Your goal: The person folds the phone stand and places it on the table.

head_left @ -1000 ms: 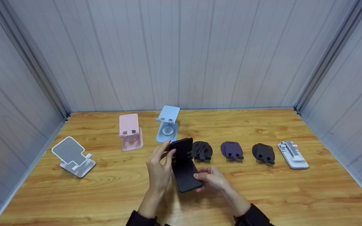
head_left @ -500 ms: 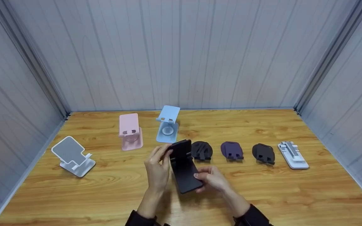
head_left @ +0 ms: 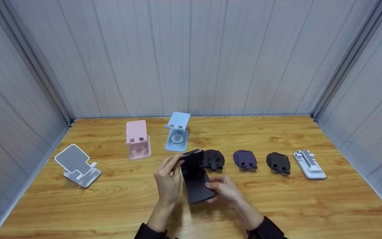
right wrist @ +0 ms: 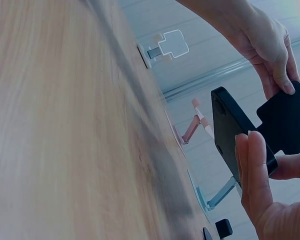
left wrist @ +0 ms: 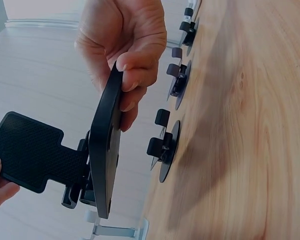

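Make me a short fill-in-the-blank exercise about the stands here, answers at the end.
The held stand, gripped by the left hand and right hand, is ____.
In the head view, the pink stand sits between the leftmost stand and a ____ one.
The far-right stand is mostly ____.
Altogether, that view shows ____ stands.

Missing words: black; blue; white; eight.

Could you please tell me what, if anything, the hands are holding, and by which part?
A black folding stand: the left hand pinches its upper plate at the edge, and the right hand grips its base by an edge.
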Demonstrator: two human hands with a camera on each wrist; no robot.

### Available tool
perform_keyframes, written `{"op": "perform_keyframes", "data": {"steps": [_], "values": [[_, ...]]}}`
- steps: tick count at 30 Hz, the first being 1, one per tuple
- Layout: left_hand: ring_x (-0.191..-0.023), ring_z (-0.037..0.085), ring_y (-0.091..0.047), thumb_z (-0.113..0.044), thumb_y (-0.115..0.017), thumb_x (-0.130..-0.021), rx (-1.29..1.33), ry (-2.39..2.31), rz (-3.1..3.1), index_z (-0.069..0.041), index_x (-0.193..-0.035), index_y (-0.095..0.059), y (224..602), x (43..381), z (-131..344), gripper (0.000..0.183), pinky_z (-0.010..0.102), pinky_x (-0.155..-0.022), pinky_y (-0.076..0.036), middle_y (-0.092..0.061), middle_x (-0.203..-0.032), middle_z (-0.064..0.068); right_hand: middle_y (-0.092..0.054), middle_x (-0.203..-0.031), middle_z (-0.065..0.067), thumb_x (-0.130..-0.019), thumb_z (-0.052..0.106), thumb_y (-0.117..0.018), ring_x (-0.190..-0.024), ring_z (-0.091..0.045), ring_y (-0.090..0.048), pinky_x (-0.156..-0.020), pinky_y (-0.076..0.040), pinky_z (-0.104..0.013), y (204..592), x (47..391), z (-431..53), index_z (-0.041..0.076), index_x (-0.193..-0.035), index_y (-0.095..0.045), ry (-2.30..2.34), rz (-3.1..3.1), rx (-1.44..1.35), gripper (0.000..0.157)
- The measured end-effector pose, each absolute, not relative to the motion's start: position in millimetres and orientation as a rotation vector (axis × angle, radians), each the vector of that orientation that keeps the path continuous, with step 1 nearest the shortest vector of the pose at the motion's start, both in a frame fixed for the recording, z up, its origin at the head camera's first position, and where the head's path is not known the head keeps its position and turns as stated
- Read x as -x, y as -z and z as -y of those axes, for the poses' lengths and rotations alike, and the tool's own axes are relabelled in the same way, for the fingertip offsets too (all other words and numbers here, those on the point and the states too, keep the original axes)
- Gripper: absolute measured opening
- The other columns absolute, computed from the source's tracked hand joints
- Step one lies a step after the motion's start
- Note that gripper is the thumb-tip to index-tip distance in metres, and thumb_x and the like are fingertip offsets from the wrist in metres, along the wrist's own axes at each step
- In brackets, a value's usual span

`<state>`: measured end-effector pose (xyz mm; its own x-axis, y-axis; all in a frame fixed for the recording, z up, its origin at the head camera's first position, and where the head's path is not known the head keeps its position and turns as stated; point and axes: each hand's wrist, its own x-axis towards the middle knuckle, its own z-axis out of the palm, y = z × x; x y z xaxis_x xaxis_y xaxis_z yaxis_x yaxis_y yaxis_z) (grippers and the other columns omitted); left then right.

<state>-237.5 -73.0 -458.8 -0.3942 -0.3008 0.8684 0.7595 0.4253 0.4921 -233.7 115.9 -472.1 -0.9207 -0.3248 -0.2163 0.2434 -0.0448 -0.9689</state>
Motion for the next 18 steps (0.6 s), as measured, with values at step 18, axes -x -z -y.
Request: {"op": "perform_keyframes", "data": {"steps": [18], "values": [[-0.07,0.026,-0.07,0.034,-0.079,-0.071,0.531,1.182,1.543,0.013,-0.094,-0.078,464,239,64,0.031,0.015,-0.071,-0.059,-0.072,-0.083,0.018,-0.076,-0.097,-0.013,-0.103,-0.007,-0.059,-0.079,-0.019,-0.076,-0.06,-0.066,-0.026,467,235,-120,-0.025,-0.123,-0.058,2.094,-1.888,0.074,0.028]]}}
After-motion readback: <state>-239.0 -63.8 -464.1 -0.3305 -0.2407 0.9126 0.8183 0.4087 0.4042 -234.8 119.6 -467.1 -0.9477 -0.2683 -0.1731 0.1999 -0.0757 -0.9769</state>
